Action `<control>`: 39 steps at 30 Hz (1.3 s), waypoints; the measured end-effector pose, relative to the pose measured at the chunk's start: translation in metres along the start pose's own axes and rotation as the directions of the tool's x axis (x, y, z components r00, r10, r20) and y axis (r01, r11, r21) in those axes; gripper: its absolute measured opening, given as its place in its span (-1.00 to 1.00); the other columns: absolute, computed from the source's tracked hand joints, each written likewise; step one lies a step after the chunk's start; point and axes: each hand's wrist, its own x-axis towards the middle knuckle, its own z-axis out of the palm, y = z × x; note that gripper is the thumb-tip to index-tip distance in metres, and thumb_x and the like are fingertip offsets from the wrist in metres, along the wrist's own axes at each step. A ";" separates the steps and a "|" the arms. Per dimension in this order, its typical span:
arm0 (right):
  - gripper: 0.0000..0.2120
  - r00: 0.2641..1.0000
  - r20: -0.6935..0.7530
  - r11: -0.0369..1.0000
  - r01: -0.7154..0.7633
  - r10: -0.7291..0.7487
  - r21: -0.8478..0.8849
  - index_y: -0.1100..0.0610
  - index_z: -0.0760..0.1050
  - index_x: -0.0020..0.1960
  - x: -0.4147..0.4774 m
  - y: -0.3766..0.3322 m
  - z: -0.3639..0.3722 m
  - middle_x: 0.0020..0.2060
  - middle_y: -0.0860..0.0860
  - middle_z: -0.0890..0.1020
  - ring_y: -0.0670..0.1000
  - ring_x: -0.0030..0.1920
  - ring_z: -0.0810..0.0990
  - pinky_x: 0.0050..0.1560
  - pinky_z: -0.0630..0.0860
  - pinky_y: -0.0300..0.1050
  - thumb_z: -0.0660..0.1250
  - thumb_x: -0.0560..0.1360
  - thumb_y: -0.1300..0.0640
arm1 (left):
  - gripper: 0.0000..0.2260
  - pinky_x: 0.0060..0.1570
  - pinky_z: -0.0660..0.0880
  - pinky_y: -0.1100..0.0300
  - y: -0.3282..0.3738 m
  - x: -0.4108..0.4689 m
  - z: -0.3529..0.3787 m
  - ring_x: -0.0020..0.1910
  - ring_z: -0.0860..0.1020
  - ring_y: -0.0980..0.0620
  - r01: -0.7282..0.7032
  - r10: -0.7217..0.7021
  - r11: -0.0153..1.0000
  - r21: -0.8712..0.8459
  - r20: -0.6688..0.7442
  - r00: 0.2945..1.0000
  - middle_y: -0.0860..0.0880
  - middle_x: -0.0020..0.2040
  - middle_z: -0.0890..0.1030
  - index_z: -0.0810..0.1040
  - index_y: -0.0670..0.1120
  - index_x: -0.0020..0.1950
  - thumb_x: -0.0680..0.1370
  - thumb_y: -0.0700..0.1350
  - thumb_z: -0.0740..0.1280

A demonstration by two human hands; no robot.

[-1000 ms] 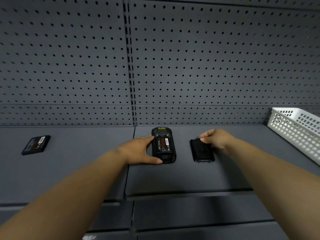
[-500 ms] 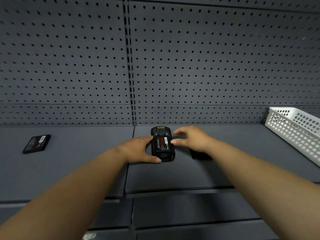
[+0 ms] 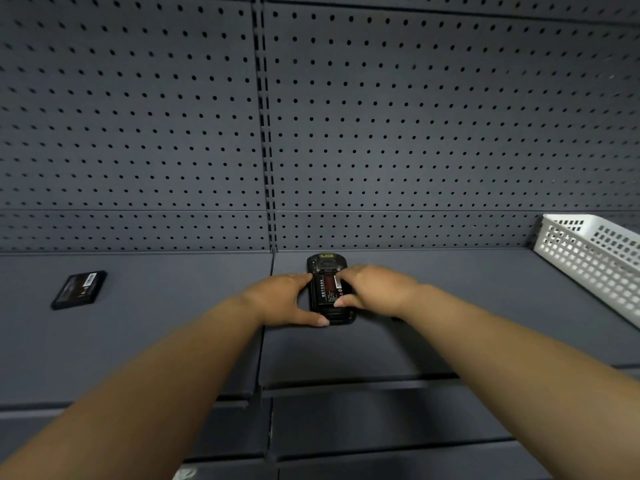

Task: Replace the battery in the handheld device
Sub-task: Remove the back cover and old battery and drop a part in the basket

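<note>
The black handheld device (image 3: 325, 264) lies face down on the grey shelf (image 3: 156, 327) with its back open. A battery (image 3: 327, 289) with a red label sits in the open back. My left hand (image 3: 277, 299) clasps the device's left side, with the thumb along its near edge. My right hand (image 3: 377, 289) reaches in from the right, with fingertips and thumb pinching the battery's right edge. A second black battery (image 3: 79, 289) lies alone at the far left of the shelf. My right forearm hides the black back cover.
A white perforated basket (image 3: 595, 258) stands at the right end of the shelf. A grey pegboard wall (image 3: 381, 133) rises directly behind the device. Lower shelf edges (image 3: 346, 386) run below my arms.
My right hand left the back cover on the shelf and moved left onto the battery in the device. My left hand stayed on the device.
</note>
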 end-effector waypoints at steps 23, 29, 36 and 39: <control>-0.72 0.894 -0.443 0.965 0.053 0.069 0.258 0.18 0.59 0.21 -0.012 -0.016 0.010 0.13 0.13 0.65 0.10 0.15 0.60 0.17 0.43 -0.19 0.26 0.57 0.12 | -0.26 0.33 0.32 0.17 0.001 -0.004 0.003 0.38 0.39 -0.03 -0.001 0.001 1.000 0.011 -0.031 1.000 -0.05 0.44 0.39 0.21 -0.03 0.48 0.41 0.23 0.38; -0.51 0.869 -0.436 0.938 -0.083 0.234 0.338 0.15 0.53 0.27 -0.008 -0.027 0.007 0.20 0.07 0.60 0.03 0.20 0.56 0.23 0.47 -0.17 0.42 0.43 -0.07 | -0.24 0.33 0.34 0.15 -0.002 -0.003 0.004 0.38 0.39 -0.03 0.001 0.000 1.000 0.005 -0.026 1.000 -0.05 0.45 0.39 0.21 -0.02 0.48 0.39 0.26 0.37; -0.42 0.843 -0.408 0.918 -0.223 0.350 0.328 0.22 0.50 0.19 0.000 -0.042 0.004 0.15 0.12 0.58 0.10 0.17 0.55 0.12 0.51 -0.08 0.44 0.36 -0.17 | -0.19 0.37 0.32 0.13 -0.005 -0.001 0.006 0.42 0.35 -0.03 0.012 -0.012 1.000 0.006 -0.017 1.000 -0.05 0.48 0.34 0.18 -0.04 0.50 0.38 0.29 0.36; -0.44 0.828 -0.417 0.914 -0.256 0.376 0.316 0.24 0.50 0.18 0.002 -0.045 0.005 0.13 0.14 0.59 0.12 0.14 0.56 0.08 0.53 -0.05 0.43 0.39 -0.16 | -0.13 0.42 0.28 0.13 -0.009 0.001 0.007 0.45 0.31 -0.02 0.023 -0.023 1.000 0.001 -0.009 1.000 -0.05 0.51 0.29 0.14 -0.05 0.52 0.36 0.32 0.36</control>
